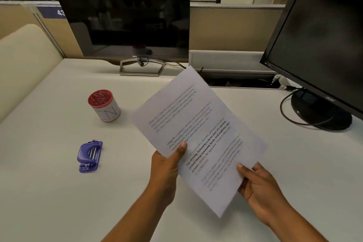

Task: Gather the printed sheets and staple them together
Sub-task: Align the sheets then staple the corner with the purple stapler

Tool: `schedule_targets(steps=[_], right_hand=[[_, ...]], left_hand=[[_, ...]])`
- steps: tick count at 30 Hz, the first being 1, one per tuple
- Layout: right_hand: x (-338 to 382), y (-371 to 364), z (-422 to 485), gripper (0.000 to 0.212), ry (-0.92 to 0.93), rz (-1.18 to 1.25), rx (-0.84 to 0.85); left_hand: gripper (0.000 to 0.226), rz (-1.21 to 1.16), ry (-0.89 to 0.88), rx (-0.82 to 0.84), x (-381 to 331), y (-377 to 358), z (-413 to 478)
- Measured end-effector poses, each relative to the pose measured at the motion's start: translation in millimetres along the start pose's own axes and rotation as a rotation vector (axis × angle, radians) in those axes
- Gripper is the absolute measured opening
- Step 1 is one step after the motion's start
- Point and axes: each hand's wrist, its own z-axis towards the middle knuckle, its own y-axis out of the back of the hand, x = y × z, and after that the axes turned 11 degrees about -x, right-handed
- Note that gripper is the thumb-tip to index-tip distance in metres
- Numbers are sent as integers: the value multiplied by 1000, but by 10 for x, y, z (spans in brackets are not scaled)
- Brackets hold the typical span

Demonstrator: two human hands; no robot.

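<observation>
I hold a stack of white printed sheets (198, 122) above the desk, tilted with the far corner pointing toward the monitors. My left hand (167, 167) grips the stack's near left edge, thumb on top of the text. My right hand (257, 184) pinches the near right edge, thumb on top. The sheets look overlapped and slightly fanned. A small purple stapler (89, 156) lies on the desk to the left of my left hand, apart from both hands.
A white cup with a red rim (104, 105), filled with small clips, stands behind the stapler. A dark Dell monitor (121, 17) is at the back, another monitor (322, 45) at the right with its round base and cable. An open cable tray (235, 82) lies behind the sheets.
</observation>
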Motion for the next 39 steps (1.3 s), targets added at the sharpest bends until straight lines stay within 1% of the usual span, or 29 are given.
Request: schedule_targets(steps=[3, 5, 6, 7, 8, 10, 11, 14, 17, 19, 21, 22, 26, 29, 32, 34, 36, 39], right_hand=[[196, 109, 43, 25, 114, -126, -35], [377, 204, 56, 25, 192, -199, -32], [464, 240, 56, 28, 223, -229, -21], [540, 267, 49, 32, 248, -251, -10], [601, 283, 43, 33, 272, -262, 0], [686, 274, 23, 30, 320, -262, 26], [714, 244, 4, 27, 348, -263, 35], [784, 146, -46, 23, 454, -279, 28], [837, 95, -64, 23, 557, -266, 23], [836, 89, -65, 22, 608, -279, 37], [780, 94, -49, 21, 615, -314, 35], [733, 100, -27, 20, 604, -335, 26], [482, 140, 108, 18, 517, -414, -28], [383, 166, 172, 22, 475, -462, -53], [480, 139, 136, 16, 553, -418, -71], [604, 112, 79, 16, 634, -392, -41], [684, 102, 50, 17, 688, -424, -6], [624, 103, 126, 17, 650, -459, -29]], left_hand=[[48, -144, 35, 45, -151, 153, 120], [49, -225, 112, 48, -320, 299, 215], [49, -203, 138, 58, -405, 365, 248], [47, -120, 142, 78, -475, 416, 276], [42, 22, 114, 112, -524, 441, 296], [26, 314, 23, 193, -574, 408, 297], [22, 401, -6, 217, -579, 369, 283], [22, 483, -73, 196, -558, 262, 245], [15, 479, -198, 164, -550, 239, 240], [17, 482, -311, 159, -516, 259, 229], [24, 518, -404, 140, -438, 300, 201], [24, 520, -416, 125, -388, 315, 184], [12, 494, -358, 58, -178, 379, 178], [13, 527, -373, 65, -117, 394, 183], [17, 510, -430, 77, -177, 383, 172], [16, 489, -497, 68, -253, 389, 191], [14, 520, -562, 69, -305, 393, 219], [17, 514, -526, 63, -252, 385, 245]])
